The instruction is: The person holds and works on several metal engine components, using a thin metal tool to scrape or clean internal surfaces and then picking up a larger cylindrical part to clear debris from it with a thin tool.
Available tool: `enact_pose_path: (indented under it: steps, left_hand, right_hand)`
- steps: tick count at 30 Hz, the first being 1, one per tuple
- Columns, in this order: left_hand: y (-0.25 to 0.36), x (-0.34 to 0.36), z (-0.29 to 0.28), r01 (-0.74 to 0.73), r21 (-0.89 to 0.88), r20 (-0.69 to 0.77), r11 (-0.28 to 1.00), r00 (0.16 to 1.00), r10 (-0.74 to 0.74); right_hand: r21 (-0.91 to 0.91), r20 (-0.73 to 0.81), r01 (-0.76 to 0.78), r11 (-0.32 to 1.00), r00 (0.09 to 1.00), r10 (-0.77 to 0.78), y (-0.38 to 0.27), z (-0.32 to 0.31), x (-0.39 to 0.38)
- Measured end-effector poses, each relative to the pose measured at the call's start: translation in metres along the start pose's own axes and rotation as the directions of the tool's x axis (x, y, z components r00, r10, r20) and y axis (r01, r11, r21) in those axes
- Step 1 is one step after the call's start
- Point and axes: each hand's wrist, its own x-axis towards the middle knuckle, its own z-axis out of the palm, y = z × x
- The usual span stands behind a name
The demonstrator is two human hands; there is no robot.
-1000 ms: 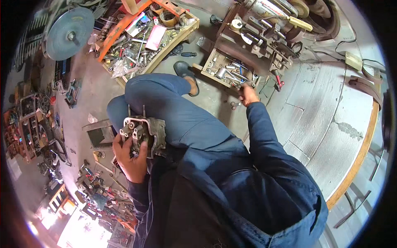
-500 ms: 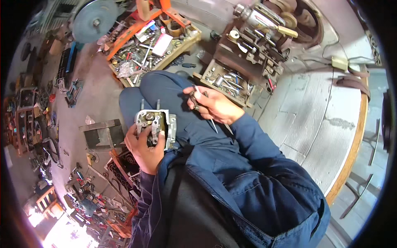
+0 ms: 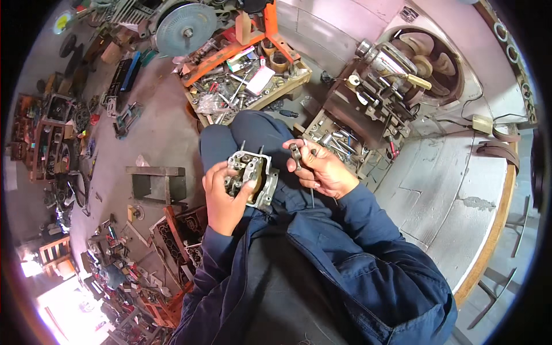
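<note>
Casting (image 3: 261, 183) held by its edge in left grip (image 3: 224, 201), small metal part (image 3: 296, 155) in right grip (image 3: 325, 172), narrow gap between.

A wooden tray (image 3: 284, 91) holds tools (image 3: 240, 87) — thickly jumbled.

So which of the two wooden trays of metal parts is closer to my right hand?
The near tray, just past your right hand beside the dark machine. The other tray, farther away to the left, has an orange frame.
</note>
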Motion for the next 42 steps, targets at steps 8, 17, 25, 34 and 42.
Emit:
enact_pose_path:
  steps: [8,17,25,34,42]
  left_hand:
    - [0.02,0.037,-0.019,-0.239,-0.113,0.018,0.964,0.97,0.243]
    - [0.006,0.034,-0.013,-0.263,-0.263,0.127,0.928,0.944,0.304]
    - [-0.01,0.029,-0.022,-0.179,-0.254,0.089,0.95,0.974,0.208]
    - [-0.015,0.025,-0.016,-0.152,-0.242,0.084,0.958,0.981,0.177]
    - [-0.021,0.031,-0.013,-0.123,-0.267,-0.068,0.956,0.992,0.109]
  right_hand:
    - [-0.497,-0.006,0.115,0.86,0.991,-0.136,0.018,0.016,0.015]
    - [-0.706,0.075,0.244,0.665,0.959,-0.272,0.029,0.043,0.021]
    - [-0.903,0.297,0.406,0.144,0.828,-0.475,0.029,0.037,0.028]
    - [-0.918,0.309,0.392,0.053,0.795,-0.522,0.042,0.037,0.033]
    - [-0.94,0.3,0.34,-0.036,0.768,-0.566,0.038,0.033,0.033]
